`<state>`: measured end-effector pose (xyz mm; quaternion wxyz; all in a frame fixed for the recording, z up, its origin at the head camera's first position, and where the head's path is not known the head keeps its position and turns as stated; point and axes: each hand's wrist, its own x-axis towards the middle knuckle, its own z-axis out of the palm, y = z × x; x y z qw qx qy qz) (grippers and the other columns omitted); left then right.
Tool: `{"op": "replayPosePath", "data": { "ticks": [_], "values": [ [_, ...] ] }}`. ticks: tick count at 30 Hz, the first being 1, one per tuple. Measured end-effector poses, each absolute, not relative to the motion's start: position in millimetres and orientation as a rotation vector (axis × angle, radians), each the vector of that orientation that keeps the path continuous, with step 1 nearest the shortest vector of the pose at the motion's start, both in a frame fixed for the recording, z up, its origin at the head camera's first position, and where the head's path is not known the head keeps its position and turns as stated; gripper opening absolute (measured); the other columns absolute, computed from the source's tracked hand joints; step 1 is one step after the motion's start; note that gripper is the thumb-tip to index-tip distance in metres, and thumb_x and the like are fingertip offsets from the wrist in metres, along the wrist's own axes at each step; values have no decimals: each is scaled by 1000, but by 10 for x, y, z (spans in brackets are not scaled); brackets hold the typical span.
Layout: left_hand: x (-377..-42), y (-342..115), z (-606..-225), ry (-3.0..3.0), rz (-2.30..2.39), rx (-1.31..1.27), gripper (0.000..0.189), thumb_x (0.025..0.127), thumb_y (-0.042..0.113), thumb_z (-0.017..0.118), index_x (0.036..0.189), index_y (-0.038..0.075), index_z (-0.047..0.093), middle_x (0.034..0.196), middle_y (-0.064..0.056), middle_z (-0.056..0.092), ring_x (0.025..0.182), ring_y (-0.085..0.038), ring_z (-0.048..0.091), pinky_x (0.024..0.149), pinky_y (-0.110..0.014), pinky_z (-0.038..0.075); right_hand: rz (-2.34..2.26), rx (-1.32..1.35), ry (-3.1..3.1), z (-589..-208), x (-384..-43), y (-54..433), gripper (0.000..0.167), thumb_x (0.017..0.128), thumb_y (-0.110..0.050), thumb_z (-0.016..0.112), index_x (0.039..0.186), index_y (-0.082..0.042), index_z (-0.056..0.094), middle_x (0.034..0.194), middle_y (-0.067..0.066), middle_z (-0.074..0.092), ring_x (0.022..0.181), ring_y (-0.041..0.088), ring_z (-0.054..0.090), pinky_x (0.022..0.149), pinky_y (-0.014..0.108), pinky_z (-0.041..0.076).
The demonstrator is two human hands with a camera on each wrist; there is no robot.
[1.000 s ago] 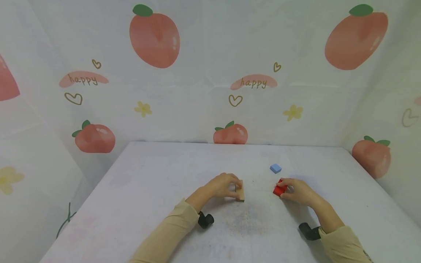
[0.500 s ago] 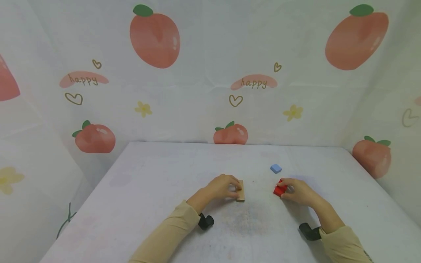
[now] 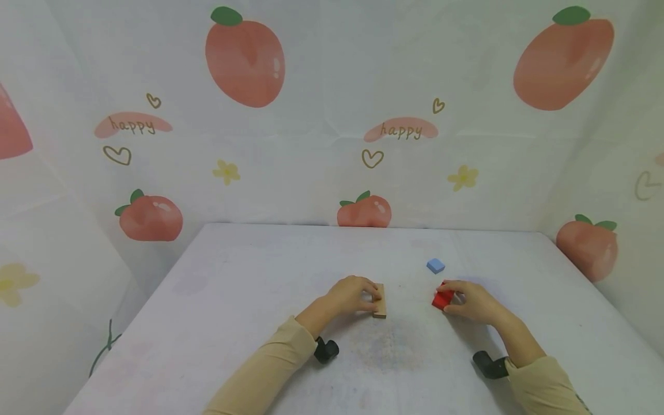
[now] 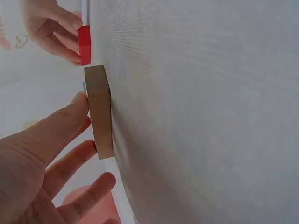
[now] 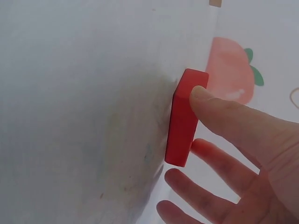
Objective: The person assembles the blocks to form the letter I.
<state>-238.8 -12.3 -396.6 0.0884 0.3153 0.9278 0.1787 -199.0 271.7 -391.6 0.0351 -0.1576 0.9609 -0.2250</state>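
Lowered slightly since the earlier frame: left hand point(image 3: 353, 295). Wooden block point(image 4: 102, 123) touched under its fingertips, on the bench point(image 3: 290, 253); whether pinched cannot be told. Red block point(image 5: 182, 123) clamped between thumb and fingers of right hand point(image 3: 476, 304); blue block point(image 3: 436, 266) left beyond that grip. Blocks judged light, rigid, hard to damage, red one perhaps slick; best taken across opposite edges.

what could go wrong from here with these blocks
The left hand has only a fingertip hold on the wooden block, which might slip or swivel if lifted.
The right hand holds the red block by its fingertips too, so it could twist.
The blue block lies just beyond the red block, so a forward move of the right hand may knock it.
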Motion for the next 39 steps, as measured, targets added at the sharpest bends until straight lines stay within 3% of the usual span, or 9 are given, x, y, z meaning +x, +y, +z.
{"op": "replayPosePath", "data": {
  "ticks": [8,12,18,39],
  "values": [
    [-2381,-108,-3963,2770,530,910,27,82,30,70,108,22,72,122,5,64,120,-16,55,101,-31,43,-759,-427,2962,-3896,-1967,2756,47,75,-13,74,118,0,60,123,29,56,108,48,54,87,58,47],
    [-2374,-102,-3969,2777,536,880,27,82,31,71,108,23,72,123,6,64,121,-16,55,100,-31,44,-756,-321,2967,-3888,-1978,2775,51,76,-17,74,120,0,57,121,28,55,103,44,56,80,52,52],
    [-2371,-99,-3983,2782,553,853,28,82,31,71,109,23,71,123,6,64,121,-16,55,100,-31,44,-765,-220,2947,-3895,-2003,2791,59,75,-21,76,123,5,54,123,29,54,102,41,58,80,47,53],
    [-2348,-96,-3986,2767,616,792,29,81,28,72,110,22,71,125,4,63,123,-16,54,102,-30,43,-810,-119,2885,-3914,-2043,2801,63,72,-23,78,118,10,53,109,27,59,93,36,60,78,43,54]
  ]
}}
